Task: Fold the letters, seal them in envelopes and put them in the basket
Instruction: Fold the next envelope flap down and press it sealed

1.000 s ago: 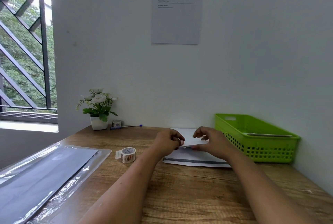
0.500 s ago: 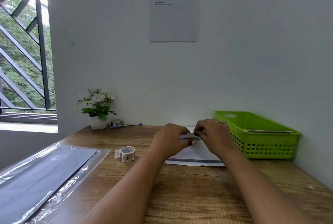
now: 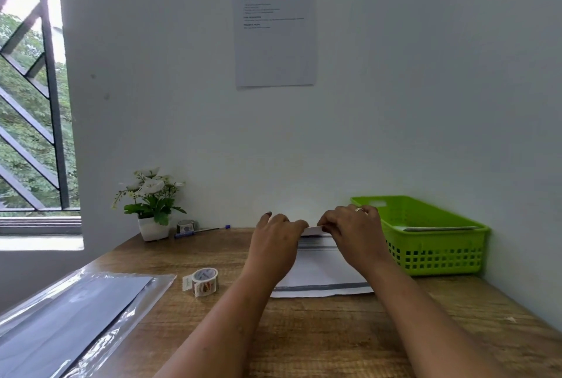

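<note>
A white letter sheet [image 3: 322,268] with grey bands lies on the wooden table, near the wall. My left hand [image 3: 275,244] and my right hand [image 3: 354,233] both pinch its far edge, which is lifted off the table between the fingertips. The hands hide most of that edge. The green plastic basket [image 3: 438,256] stands just right of my right hand, with a flat envelope [image 3: 441,228] lying inside it.
A roll of patterned tape [image 3: 204,282] sits left of the letter. A clear plastic sleeve with a dark sheet [image 3: 70,313] covers the near left. A small potted flower [image 3: 152,204], another tape roll [image 3: 185,226] and a pen [image 3: 200,230] stand by the wall.
Both hands moved away from me, towards the wall, carrying the letter's lifted edge with them. The camera tilted slightly.
</note>
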Demonstrator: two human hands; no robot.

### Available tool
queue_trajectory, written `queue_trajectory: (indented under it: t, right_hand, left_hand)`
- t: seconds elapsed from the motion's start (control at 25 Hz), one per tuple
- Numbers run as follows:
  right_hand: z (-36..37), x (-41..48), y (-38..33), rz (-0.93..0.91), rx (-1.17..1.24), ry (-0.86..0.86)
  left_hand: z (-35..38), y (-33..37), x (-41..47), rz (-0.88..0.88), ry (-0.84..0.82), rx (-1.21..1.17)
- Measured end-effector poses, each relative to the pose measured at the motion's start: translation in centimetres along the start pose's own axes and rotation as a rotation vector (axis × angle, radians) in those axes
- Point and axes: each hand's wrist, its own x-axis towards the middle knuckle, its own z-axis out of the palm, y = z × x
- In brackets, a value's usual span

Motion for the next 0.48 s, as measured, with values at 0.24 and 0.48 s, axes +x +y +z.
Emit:
queue_trajectory:
  t: [0.24, 0.48]
  right_hand:
    - [-0.1, 0.4, 0.1, -0.059, -0.146, 0.069]
    - [-0.6, 0.3, -0.5, -0.11, -0.177, 0.071]
  left_hand:
    - [-0.7, 0.0, 0.1, 0.031, 0.056, 0.073]
    - [-1.1, 1.4, 0.1, 0.042, 0.052, 0.054]
